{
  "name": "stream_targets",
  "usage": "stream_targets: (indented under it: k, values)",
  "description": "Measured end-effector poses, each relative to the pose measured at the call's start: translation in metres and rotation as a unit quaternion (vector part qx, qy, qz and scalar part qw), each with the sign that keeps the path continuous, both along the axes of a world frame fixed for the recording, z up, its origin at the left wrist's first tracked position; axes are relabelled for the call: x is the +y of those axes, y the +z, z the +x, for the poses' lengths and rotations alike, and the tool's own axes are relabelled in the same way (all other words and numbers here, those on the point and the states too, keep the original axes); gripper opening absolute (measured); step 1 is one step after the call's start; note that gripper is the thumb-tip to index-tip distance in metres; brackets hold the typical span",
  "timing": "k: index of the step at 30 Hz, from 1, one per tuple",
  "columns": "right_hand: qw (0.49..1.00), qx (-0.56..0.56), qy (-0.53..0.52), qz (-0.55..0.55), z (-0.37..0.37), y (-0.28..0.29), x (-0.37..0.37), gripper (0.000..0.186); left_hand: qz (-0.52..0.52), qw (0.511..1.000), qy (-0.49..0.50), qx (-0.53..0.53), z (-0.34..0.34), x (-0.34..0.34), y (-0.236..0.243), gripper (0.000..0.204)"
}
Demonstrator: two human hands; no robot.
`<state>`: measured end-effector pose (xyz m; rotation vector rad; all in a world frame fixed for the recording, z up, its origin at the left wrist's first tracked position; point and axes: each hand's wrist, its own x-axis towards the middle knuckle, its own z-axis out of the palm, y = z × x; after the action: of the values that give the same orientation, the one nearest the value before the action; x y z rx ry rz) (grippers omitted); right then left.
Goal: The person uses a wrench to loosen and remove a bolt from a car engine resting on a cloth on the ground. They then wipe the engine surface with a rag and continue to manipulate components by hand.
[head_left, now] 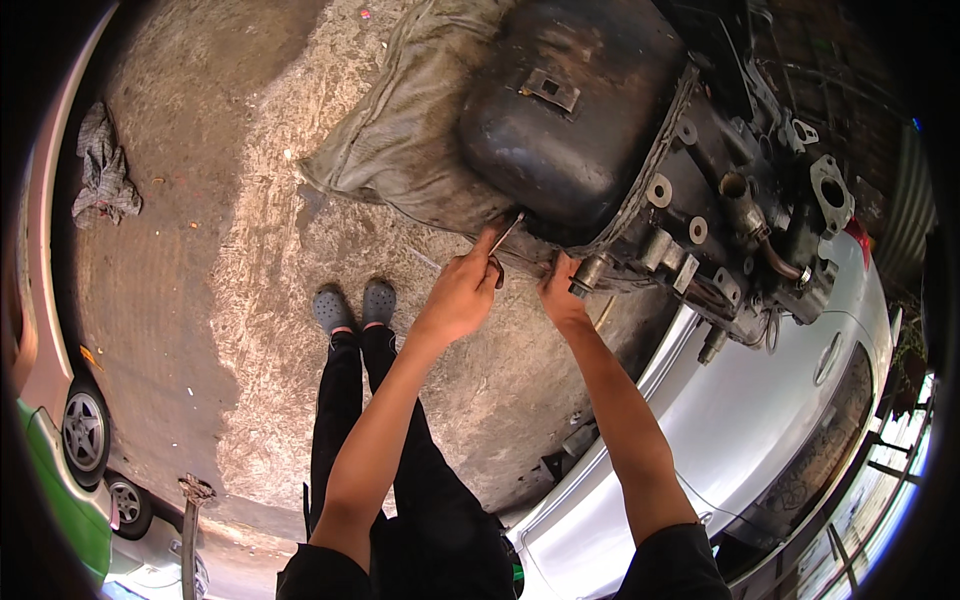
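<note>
Reaching forward, both forearms are extending from the lower edge — the left hand [462,292] is pinching a thin metal tool [507,235] against the lower rim of a black oil pan [570,110], and the right hand [560,298] is curling shut on a bolt fitting [588,274] beneath it. The engine block [740,200] is lying on a grey sack [400,130] over a concrete floor [200,300]; a rag [103,170] is lying well apart, and a silver car [740,430] is standing beside.
</note>
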<state>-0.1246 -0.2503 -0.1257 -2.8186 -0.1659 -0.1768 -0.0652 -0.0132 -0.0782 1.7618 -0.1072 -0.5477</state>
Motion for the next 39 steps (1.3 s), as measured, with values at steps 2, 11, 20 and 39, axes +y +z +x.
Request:
stream_targets:
  k: [2,11,20,39]
  values:
    - [1.000,-0.010,-0.018,0.003,0.002,0.006,0.006,0.007,-0.033,0.997,-0.028,0.064,0.003,0.002,-0.006,0.050]
    - [0.999,0.000,-0.037,-0.027,0.003,0.005,0.003,0.029,0.005,0.996,-0.054,0.075,0.010,-0.009,-0.017,0.048]
    - [0.996,0.042,-0.059,-0.049,-0.005,-0.011,-0.009,0.035,-0.008,0.997,-0.045,0.068,0.010,-0.013,-0.020,0.048]
    - [0.996,0.006,-0.017,-0.088,0.005,0.007,0.000,0.056,-0.315,0.839,0.037,0.443,0.063,-0.001,0.062,0.021]
